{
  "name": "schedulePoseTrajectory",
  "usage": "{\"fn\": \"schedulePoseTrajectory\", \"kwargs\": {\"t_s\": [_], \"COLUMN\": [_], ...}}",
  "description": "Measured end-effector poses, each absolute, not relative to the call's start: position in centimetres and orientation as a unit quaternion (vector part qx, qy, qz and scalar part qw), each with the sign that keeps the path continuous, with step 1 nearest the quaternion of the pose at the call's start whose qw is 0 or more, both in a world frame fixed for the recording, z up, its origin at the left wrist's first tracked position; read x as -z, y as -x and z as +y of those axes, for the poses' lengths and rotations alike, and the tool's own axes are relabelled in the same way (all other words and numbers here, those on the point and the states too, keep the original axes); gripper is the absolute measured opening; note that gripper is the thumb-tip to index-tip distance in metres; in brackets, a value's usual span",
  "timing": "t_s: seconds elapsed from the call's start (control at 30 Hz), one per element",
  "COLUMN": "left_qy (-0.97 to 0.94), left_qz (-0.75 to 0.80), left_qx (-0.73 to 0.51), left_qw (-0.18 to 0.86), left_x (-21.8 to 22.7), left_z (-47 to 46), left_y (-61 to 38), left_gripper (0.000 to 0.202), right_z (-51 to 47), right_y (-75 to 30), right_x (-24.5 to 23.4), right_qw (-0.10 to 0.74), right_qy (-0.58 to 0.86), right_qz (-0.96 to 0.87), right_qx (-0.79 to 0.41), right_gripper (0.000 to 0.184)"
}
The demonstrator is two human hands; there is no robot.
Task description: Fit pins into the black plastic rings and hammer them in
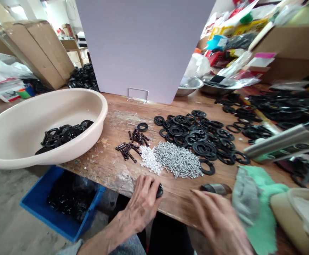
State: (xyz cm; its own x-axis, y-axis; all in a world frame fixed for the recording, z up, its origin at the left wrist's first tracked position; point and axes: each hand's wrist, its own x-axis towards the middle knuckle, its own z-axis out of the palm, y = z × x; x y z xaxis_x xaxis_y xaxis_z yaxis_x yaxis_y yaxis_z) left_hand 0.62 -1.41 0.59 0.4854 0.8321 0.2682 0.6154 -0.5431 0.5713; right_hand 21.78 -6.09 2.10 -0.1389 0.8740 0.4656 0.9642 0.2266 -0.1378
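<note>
My left hand point(143, 200) rests at the near edge of the wooden table point(109, 166), fingers curled around a small black ring part point(159, 190). My right hand point(218, 221) is lower right, blurred by motion, its fingers stretched toward a dark cylindrical tool point(216, 188) lying on the table. Just beyond my hands lie a heap of silver screws point(178, 161), a small pile of white plastic bits point(150, 161) and scattered black pins point(131, 143). A big spread of black rings point(199, 136) lies behind the screws.
A cream basin point(24, 120) holding black parts sits at the left. A blue crate point(61, 203) stands on the floor below. A grey board point(143, 46) stands at the back, with metal bowls point(188, 85) beside it. Green cloth point(257, 205) and a metal tool point(284, 141) lie right.
</note>
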Motion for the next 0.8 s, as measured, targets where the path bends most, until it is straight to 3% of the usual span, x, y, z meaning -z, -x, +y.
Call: {"fn": "schedulePoseTrajectory", "kwargs": {"t_s": [0.1, 0.23, 0.4, 0.6, 0.8], "left_qy": [-0.847, -0.837, -0.793, -0.778, -0.775], "left_qz": [0.421, 0.408, 0.440, 0.441, 0.394], "left_qx": [-0.260, -0.277, -0.339, -0.390, -0.450], "left_qw": [0.197, 0.236, 0.252, 0.221, 0.202], "left_x": [-0.5, -0.9, -0.5, 0.7, 1.0], "left_z": [-2.3, -2.6, -2.4, -2.6, -2.4], "left_y": [-0.4, 0.1, 0.1, -0.6, 0.9], "left_gripper": [0.042, 0.053, 0.014, 0.024, 0.017], "right_z": [-4.9, -4.5, -4.3, -3.6, -4.7], "right_y": [-17.5, -15.8, -16.0, -16.3, -16.3], "right_x": [-0.8, 1.0, 0.5, 0.3, -1.9], "right_qw": [0.322, 0.325, 0.338, 0.330, 0.325], "right_qy": [0.555, 0.557, 0.546, 0.541, 0.524], "right_qz": [-0.767, -0.756, -0.756, -0.758, -0.773], "right_qx": [-0.029, -0.111, -0.125, -0.153, -0.147], "right_gripper": [0.022, 0.022, 0.014, 0.018, 0.013]}}
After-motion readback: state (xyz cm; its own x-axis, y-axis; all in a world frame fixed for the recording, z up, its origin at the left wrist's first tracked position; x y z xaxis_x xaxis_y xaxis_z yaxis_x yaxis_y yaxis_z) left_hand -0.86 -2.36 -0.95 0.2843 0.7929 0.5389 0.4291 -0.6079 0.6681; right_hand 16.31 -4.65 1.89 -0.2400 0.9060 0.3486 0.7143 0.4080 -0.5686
